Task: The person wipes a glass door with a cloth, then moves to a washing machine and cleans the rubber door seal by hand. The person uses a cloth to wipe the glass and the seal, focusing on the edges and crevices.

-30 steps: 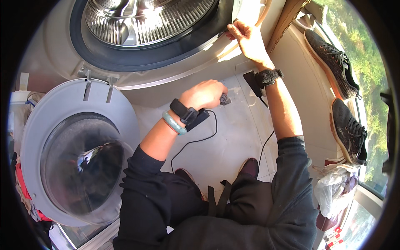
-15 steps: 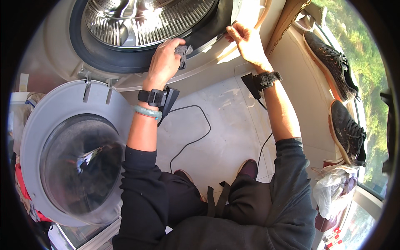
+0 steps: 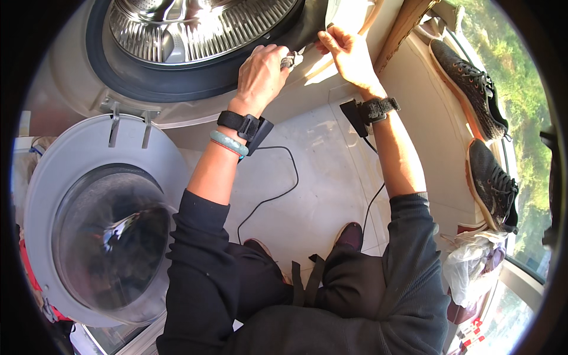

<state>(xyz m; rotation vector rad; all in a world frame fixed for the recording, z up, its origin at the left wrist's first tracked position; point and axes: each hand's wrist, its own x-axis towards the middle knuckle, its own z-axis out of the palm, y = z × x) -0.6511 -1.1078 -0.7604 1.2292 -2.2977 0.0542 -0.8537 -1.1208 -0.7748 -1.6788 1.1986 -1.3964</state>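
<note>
Washing machine (image 3: 77, 89): pale front panel filling the view from 9 to 12 o'clock; opening faces the person.

Door (image 3: 65, 195): round, pale grey frame with dark glass bowl, swung fully open on two hinges, lying at 8 to 9 o'clock.

Drum (image 3: 195, 29): ribbed, perforated steel, bright with sunlight, at 12 o'clock.

Door seal (image 3: 177, 89): dark grey rubber ring around the drum mouth, running from 10 to 1 o'clock.

Floor (image 3: 319, 195): pale tiles at centre, crossed by thin black cables.

Shoes (image 3: 473, 89): two dark knitted trainers on a ledge at 2 to 3 o'clock, one behind the other, soles toward the window.

Plastic bag (image 3: 470, 266): crumpled, clear-white, at 4 o'clock, just below the nearer shoe.

Left hand (image 3: 263, 71): at 12 o'clock, fingers closed, pinching a small pale item (image 3: 291, 59) against the seal's lower right stretch; what the item is cannot be told. Wrist carries a black strap with a small device and a pale green bangle (image 3: 229, 144).

Right hand (image 3: 349, 56): at 1 o'clock, just beside the left hand, fingers curled and gripping the seal's edge at its right side. Wrist carries a black strap with a device (image 3: 370, 111).

Small pale item: located between the two hands, touching the seal, at roughly 12 to 1 o'clock.
</note>
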